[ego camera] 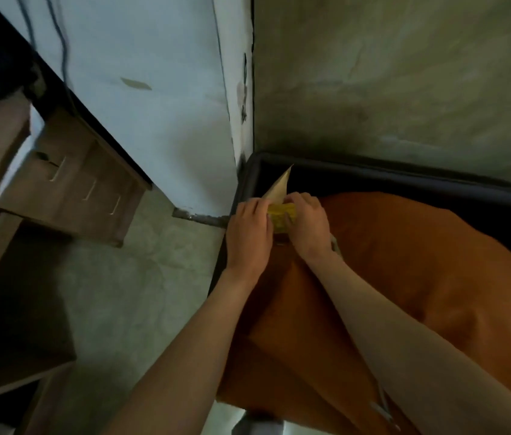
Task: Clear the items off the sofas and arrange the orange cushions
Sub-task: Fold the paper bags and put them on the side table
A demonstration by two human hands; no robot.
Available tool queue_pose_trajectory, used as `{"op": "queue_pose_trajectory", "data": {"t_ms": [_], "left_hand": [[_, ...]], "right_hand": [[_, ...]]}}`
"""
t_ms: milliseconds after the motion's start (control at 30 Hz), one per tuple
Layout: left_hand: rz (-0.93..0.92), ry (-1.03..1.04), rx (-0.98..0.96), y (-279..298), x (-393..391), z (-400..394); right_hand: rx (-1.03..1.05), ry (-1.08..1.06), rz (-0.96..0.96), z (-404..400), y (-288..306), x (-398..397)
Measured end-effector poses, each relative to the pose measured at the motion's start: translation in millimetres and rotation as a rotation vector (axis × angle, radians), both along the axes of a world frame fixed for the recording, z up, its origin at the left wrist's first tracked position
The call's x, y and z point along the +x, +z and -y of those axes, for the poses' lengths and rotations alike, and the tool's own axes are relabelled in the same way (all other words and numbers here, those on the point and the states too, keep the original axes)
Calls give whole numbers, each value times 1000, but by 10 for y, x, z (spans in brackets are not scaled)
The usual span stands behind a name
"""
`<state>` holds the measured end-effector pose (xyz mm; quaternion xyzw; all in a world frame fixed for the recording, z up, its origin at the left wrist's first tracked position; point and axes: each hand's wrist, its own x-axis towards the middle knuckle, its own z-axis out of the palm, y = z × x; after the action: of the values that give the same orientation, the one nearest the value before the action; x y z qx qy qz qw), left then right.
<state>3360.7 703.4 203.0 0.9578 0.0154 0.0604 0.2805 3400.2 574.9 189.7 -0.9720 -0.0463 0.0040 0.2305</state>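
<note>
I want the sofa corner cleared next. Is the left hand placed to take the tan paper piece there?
Probably yes. The left hand already rests beside the tan paper piece, with both hands holding a yellow item below it; nothing lies between.

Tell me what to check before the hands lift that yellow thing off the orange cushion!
1. Left hand holds the yellow item: ok, its fingers curl around it.
2. Right hand holds it too: ok.
3. What the item is: cannot tell, it is mostly hidden, with a pale paper-like point sticking up.
4. Item free of the orange cushion: cannot tell, the hands cover where they meet.
5. Room to lift: ok, nothing hangs over the hands.
6. Place to put it: cannot tell; only a wooden desk shows to the left.
</note>
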Motion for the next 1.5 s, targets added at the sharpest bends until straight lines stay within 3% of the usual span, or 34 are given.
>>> {"op": "queue_pose_trajectory", "data": {"t_ms": [200, 400, 767, 1000, 1267, 1500], "left_hand": [[-95, -31, 52, -858, 639, -2], [-197, -34, 114, -1425, 1010, 82], [-196, 32, -47, -1158, 999, 86], [-128, 33, -112, -568, 833, 53], [84, 38, -204, 912, 552, 249], [347, 46, -287, 2141, 116, 750]], "right_hand": [[-78, -46, -9, -194, -970, 334], [-86, -84, 1, -264, -1540, 433], [135, -114, 37, -107, -1528, 526], [162, -24, 113, -46, -820, 604], [194, 129, 124, 237, 712, 408], [264, 122, 513, 893, 2020, -12]]}}
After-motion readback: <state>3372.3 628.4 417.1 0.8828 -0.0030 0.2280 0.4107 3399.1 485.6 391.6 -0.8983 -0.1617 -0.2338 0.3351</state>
